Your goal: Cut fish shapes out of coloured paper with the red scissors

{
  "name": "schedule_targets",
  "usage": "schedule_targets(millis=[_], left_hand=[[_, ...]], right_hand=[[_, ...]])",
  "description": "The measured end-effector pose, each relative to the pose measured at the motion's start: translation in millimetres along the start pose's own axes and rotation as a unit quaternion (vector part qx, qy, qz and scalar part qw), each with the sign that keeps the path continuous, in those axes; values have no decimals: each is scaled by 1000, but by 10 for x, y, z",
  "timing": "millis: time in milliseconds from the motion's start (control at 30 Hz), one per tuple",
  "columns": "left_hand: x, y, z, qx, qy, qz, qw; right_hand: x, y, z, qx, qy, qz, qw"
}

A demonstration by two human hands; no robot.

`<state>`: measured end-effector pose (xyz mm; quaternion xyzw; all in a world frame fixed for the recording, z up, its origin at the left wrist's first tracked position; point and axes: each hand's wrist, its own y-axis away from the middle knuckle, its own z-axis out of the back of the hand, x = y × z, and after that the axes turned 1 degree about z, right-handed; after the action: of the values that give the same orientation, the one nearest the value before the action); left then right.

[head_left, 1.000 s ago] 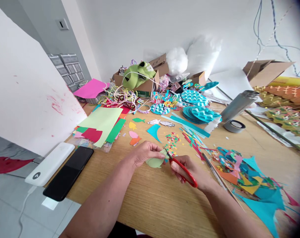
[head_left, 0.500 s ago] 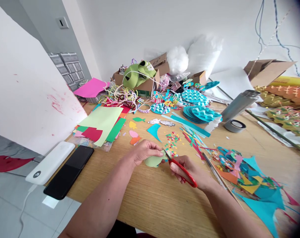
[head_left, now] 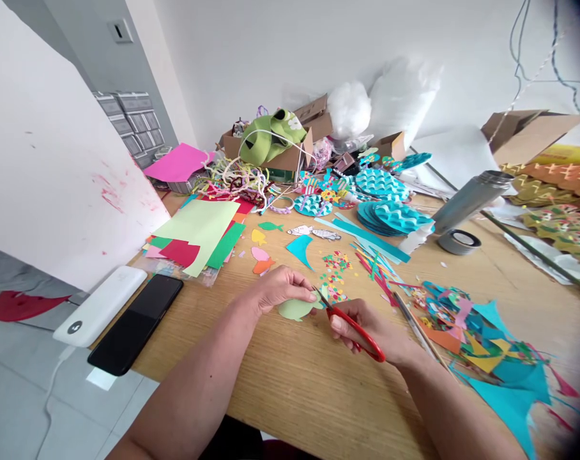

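Observation:
My left hand (head_left: 286,287) pinches a pale green paper piece (head_left: 294,310), rounded on the left with a narrower end on the right, held just above the table. Red-handled scissors (head_left: 361,337) are gripped in my right hand (head_left: 354,322), their tips at the narrow end of the paper, by my left fingertips. Beyond my hands lie small paper fish shapes, among them a green fish (head_left: 271,226), a yellow fish (head_left: 258,236) and an orange fish (head_left: 263,266). A blue paper scrap (head_left: 299,250) and scattered paper confetti (head_left: 336,260) lie close by.
Coloured paper sheets (head_left: 194,223) are stacked to the left, with a black phone (head_left: 135,324) and white power bank (head_left: 101,305) nearer me. To the right lie paper scraps (head_left: 476,326), a metal flask (head_left: 472,201) and a tape roll (head_left: 459,241). Blue scalloped discs (head_left: 390,217) sit behind.
The view has shifted slightly. My hands hold the same paper and scissors in nearly the same place, and the paper is tilted a little differently.

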<state>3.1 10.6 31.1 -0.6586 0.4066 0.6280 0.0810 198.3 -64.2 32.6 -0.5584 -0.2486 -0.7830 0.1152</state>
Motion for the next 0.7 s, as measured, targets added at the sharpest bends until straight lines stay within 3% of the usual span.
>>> schedule_targets(millis=[233, 400, 533, 700], left_hand=[[25, 0, 55, 39, 6, -4, 999], [2, 13, 87, 91, -2, 2, 996], [6, -8, 84, 116, 67, 19, 991], [28, -47, 10, 34, 185, -55, 981]], right_hand=[[30, 11, 3, -1, 7, -7, 1000], [80, 7, 8, -82, -14, 20, 996], [71, -1, 6, -155, -62, 17, 986], [26, -36, -26, -202, -108, 17, 973]])
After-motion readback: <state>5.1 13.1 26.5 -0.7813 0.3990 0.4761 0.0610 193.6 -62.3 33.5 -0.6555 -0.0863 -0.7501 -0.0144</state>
